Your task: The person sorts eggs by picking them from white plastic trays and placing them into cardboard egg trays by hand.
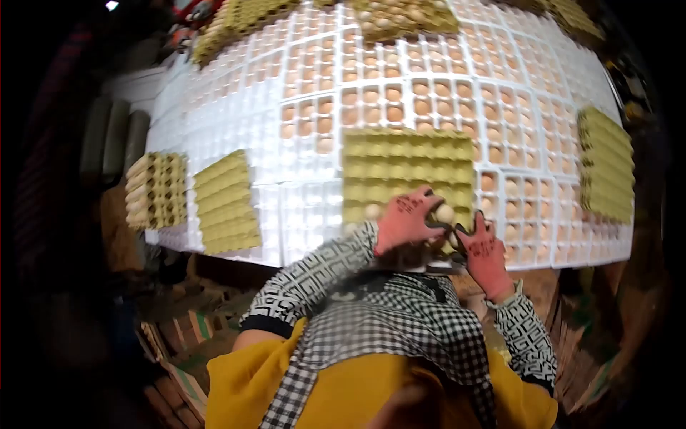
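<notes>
My left hand (409,222), in a pink glove with dark fingertips, is over the front part of a yellow-green egg tray (407,168). Its fingers curve beside a pale egg (444,214); whether they grip an egg is unclear. Just to the right, my right hand (484,250), gloved the same way, reaches the tray's front right corner with thumb and forefinger apart near the eggs there. Another egg (373,211) sits in the tray left of my left hand. The rear rows of this tray hold no eggs.
White trays (307,154) cover the table, many holding brown eggs (432,89). Stacks of yellow-green trays stand at the left (227,201) and right (606,164). A stack with eggs (404,16) is at the back. Wooden crates (189,332) lie below the front edge.
</notes>
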A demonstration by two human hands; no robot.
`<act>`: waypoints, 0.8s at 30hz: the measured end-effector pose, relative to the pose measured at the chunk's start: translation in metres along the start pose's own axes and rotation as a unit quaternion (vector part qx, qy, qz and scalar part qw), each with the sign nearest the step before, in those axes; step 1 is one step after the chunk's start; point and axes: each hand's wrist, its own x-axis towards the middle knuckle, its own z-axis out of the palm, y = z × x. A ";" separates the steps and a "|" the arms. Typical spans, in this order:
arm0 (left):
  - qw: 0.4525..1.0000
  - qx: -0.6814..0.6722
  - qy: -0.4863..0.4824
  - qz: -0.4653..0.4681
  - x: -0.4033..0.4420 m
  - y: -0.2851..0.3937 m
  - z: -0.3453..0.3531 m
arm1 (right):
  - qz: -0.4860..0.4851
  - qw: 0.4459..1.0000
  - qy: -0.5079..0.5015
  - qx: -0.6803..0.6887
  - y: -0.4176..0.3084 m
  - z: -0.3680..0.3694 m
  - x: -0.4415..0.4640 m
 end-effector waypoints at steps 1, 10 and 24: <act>0.997 -0.069 0.031 -0.022 -0.012 -0.003 -0.003 | -0.001 1.000 0.025 0.003 -0.003 0.006 0.001; 0.882 -0.001 0.365 -0.299 -0.092 -0.217 -0.149 | -0.005 0.910 0.124 0.395 -0.063 -0.077 0.079; 0.936 0.130 0.320 -0.065 -0.093 -0.293 -0.119 | -0.219 0.969 0.081 0.085 -0.254 0.023 0.294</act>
